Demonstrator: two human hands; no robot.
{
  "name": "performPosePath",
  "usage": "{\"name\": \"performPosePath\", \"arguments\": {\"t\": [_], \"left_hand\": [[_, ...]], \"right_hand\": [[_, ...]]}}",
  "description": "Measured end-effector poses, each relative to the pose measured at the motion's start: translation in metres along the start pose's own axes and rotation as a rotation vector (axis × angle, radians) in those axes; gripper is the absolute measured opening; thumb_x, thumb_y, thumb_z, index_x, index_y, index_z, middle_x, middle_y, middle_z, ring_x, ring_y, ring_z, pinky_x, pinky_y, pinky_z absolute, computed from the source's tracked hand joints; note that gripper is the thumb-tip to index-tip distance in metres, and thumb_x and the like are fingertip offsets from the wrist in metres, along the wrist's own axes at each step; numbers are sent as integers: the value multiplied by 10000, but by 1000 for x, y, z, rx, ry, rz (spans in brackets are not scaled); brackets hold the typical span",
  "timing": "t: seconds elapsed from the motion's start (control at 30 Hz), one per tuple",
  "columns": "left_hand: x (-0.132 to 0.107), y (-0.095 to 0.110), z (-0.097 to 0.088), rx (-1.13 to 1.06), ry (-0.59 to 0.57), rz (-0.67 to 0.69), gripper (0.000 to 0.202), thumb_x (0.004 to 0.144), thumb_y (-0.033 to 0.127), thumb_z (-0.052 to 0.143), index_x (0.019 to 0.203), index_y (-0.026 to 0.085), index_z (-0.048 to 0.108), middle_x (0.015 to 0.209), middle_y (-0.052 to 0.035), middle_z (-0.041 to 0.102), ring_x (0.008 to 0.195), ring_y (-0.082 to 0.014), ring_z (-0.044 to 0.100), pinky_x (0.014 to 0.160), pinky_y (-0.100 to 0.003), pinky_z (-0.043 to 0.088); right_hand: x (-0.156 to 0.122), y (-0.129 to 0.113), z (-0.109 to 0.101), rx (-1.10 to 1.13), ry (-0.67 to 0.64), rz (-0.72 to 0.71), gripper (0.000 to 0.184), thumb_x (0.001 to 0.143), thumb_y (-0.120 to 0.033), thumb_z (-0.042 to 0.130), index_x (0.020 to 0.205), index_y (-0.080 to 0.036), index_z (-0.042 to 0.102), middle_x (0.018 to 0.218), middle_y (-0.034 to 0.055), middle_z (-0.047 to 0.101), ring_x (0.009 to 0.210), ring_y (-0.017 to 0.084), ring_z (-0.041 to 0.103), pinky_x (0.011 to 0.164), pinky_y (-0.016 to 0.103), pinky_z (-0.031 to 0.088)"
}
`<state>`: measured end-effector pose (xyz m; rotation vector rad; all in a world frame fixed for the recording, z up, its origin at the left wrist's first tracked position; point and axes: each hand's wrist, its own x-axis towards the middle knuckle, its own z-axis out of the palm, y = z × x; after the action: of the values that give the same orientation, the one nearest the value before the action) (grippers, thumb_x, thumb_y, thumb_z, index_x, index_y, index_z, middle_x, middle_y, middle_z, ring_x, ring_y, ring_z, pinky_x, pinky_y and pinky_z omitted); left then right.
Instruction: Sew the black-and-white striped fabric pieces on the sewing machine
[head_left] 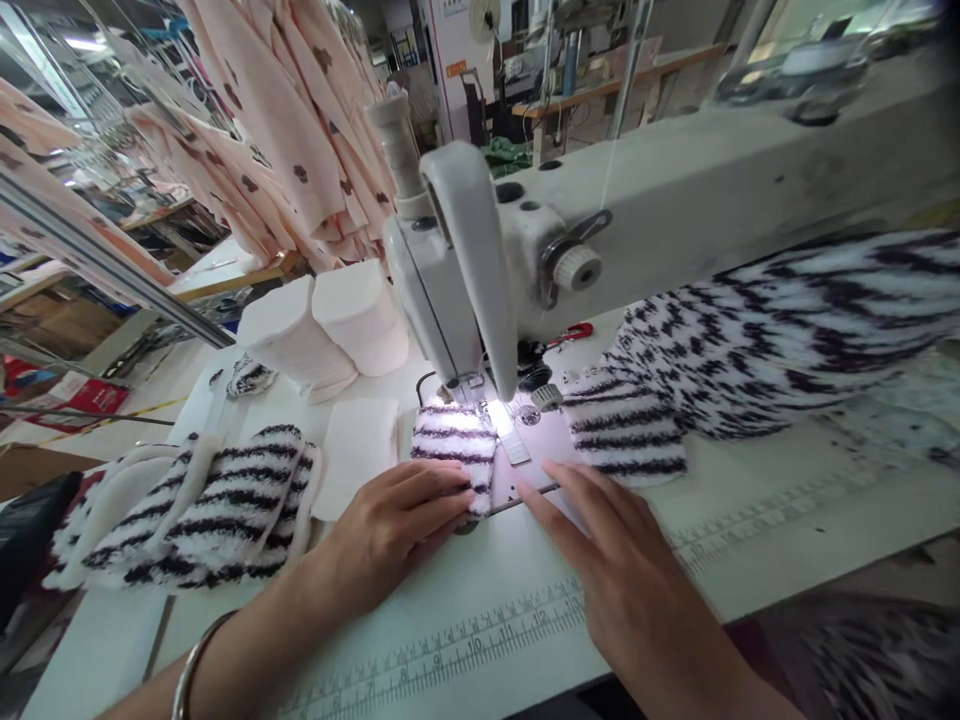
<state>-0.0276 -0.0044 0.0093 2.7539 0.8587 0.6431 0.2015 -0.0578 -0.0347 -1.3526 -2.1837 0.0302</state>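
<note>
While the left hand (394, 515) rests extended fingers on the near part of the striped fabric piece (451, 430), the far edge lies beyond them, beneath the sewing machine head (442, 290); a thumb grip cannot be determined. The right hand (619, 560), fingers spread and unloaded, is right of the piece.

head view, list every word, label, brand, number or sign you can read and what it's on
"7 8 9 10 11 12": on the ruler strip along the near edge of the table.
Other ruler numbers: too faint or blurred to be sure.
Orange sign in the background: too small to read.
Red box at left: pale print, too blurred to read.
Sewing machine: no readable brand on the parts that show.
</note>
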Motion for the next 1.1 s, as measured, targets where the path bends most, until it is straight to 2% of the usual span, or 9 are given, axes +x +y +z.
{"name": "performPosePath", "arguments": {"t": [0.13, 0.23, 0.4, 0.5, 0.7, 0.9, 0.97, 1.1], "left_hand": [[-6, 3, 6, 4, 31, -47, 293, 875, 101, 571, 1162, 153, 594, 1159, -79, 644, 1109, -184, 591, 962, -348, 532], [-5, 11, 12, -1, 65, -96, 245, 885, 115, 561, 1122, 161, 605, 1153, -75, 650, 1091, -180, 604, 948, -341, 542], [5, 28, 23, 54, 84, -150, 217, 918, 140, 508, 1117, 132, 596, 1132, -91, 658, 1096, -198, 603, 922, -340, 558], [10, 30, 26, 115, 76, -165, 244, 922, 127, 478, 1143, 120, 579, 1137, -105, 652, 1085, -218, 611, 898, -364, 572], [13, 15, 27, 181, 75, -190, 250, 937, 159, 450, 1161, 146, 561, 1145, -93, 648, 1038, -221, 631, 821, -381, 601], [14, -3, 28, 262, 56, -170, 311, 941, 151, 415, 1237, 132, 508, 1232, -102, 604, 1133, -218, 582, 898, -362, 563], [13, -8, 29, 286, 48, -174, 339, 940, 145, 414, 1273, 134, 477, 1243, -99, 594, 1133, -206, 576, 913, -351, 552], [14, -19, 31, 326, 58, -147, 327, 948, 143, 378, 1260, 98, 464, 1056, -111, 649, 1052, -206, 602, 863, -346, 560]], "right_hand": [[1, -21, 8, -53, -19, -83, 549, 838, -13, 326, 1343, -171, 471, 1314, 142, 482, 1244, 272, 407, 947, 422, 433], [3, -29, 12, -95, 3, -62, 498, 838, -42, 345, 1296, -143, 512, 1321, 162, 482, 1255, 292, 398, 944, 434, 430], [6, -17, 10, -146, 19, -91, 460, 827, -24, 350, 1229, -125, 550, 1285, 144, 512, 1236, 293, 412, 960, 447, 404], [11, -9, 10, -107, 42, -72, 472, 820, -5, 320, 1201, -134, 566, 1252, 138, 523, 1220, 287, 425, 962, 456, 403], [29, -1, 17, -49, 25, -23, 515, 790, 22, 285, 1162, -168, 585, 1254, 127, 506, 1240, 283, 408, 970, 488, 395], [52, 4, 11, -97, -35, -77, 515, 790, 19, 281, 1147, -151, 611, 1062, 134, 581, 1072, 272, 530, 901, 486, 470], [56, 4, 11, -136, -39, -66, 542, 786, 16, 278, 1193, -157, 591, 1080, 136, 584, 1028, 270, 548, 882, 500, 475], [57, 2, 13, -186, -72, -45, 560, 799, 3, 284, 1263, -179, 538, 1171, 131, 554, 1066, 288, 527, 894, 528, 453]]}}
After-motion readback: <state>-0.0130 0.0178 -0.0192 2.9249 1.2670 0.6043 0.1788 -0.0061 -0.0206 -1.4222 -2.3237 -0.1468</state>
